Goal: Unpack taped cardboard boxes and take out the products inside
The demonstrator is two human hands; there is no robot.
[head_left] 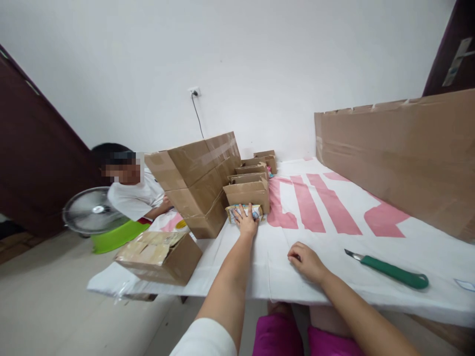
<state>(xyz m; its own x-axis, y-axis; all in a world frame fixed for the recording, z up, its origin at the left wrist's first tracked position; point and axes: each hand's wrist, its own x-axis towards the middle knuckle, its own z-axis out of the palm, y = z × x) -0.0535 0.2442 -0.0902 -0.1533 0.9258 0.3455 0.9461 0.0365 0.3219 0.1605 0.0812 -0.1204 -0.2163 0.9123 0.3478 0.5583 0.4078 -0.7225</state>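
My left hand (247, 222) reaches forward over the table with its fingers spread. It lies against a small colourful printed packet (234, 212), which stands in front of the nearest small open cardboard box (247, 195). Part of the packet is hidden by the fingers. My right hand (306, 262) rests on the white and pink cloth, its fingers curled in and nothing visible in them. To the right of that hand lies a green-handled utility knife (393, 271), blade out and pointing left.
Several small boxes stand in a row behind the packet. A wall of stacked cartons (200, 183) rises left of them, with a taped box (159, 254) in front. A cardboard panel (401, 158) stands at right. A person (133, 195) sits behind the cartons, near a fan (96, 210).
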